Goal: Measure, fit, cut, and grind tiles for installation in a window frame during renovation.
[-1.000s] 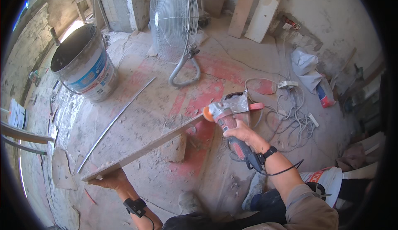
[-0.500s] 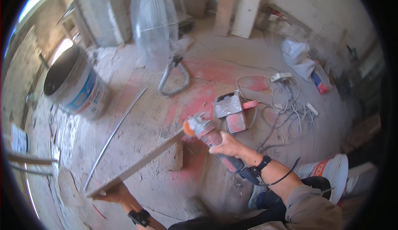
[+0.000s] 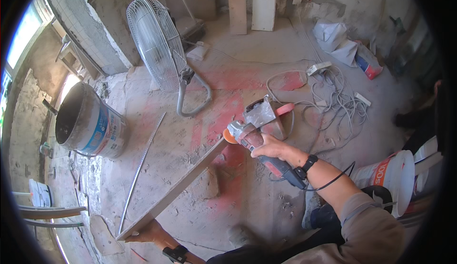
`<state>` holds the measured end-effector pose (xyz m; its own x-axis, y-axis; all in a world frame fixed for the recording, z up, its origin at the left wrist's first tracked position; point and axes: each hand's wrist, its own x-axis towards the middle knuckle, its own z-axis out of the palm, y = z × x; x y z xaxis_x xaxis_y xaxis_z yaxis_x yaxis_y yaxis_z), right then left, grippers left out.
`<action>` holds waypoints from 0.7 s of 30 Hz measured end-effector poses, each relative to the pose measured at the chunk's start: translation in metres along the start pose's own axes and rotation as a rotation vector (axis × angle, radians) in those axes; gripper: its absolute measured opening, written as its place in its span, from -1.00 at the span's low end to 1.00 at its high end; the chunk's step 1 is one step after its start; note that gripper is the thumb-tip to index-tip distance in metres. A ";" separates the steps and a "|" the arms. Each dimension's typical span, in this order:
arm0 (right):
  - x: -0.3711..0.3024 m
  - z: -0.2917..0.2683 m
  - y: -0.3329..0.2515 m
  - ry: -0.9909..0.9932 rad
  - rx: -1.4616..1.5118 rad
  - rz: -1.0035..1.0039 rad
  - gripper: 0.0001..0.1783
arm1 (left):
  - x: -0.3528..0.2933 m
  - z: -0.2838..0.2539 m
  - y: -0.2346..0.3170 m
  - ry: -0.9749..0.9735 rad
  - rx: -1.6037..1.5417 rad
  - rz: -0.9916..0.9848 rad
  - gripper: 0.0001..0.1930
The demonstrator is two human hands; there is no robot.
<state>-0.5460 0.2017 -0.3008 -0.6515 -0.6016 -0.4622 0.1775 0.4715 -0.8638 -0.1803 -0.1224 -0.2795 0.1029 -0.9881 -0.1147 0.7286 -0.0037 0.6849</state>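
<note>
My right hand is wrapped round the body of an angle grinder with an orange disc. The disc is at the far end of a long, narrow grey slab, apparently touching its edge. My left hand grips the slab's near end, fingers partly hidden beneath it. A rough block sits below the slab's middle; whether they touch, I cannot tell. Just beyond the grinder lies a dusty power saw with a red handle, partly covered by the grinder.
A metal straightedge lies left of the slab. Beyond stand a large bucket and a floor fan. Tangled cables and a white bag are at right. Another white bucket is beside my right arm.
The grinder and the slab's far end have shifted slightly right and away from me, nearer the power saw. Both hands keep their grip. My whole view has turned a little.
</note>
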 end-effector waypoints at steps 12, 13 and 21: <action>0.007 -0.009 -0.009 0.128 -0.139 -0.037 -0.17 | -0.009 0.020 -0.003 0.056 0.015 0.064 0.12; 0.008 -0.008 -0.012 0.142 -0.102 -0.032 -0.17 | -0.009 0.020 -0.001 0.037 0.001 0.066 0.12; 0.007 -0.009 -0.002 0.158 -0.052 -0.035 -0.22 | -0.022 0.032 -0.001 0.075 0.001 0.057 0.13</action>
<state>-0.5575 0.2020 -0.3008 -0.7653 -0.5113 -0.3910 0.1166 0.4873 -0.8654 -0.2047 -0.1060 -0.2547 0.1941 -0.9725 -0.1290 0.7199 0.0518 0.6922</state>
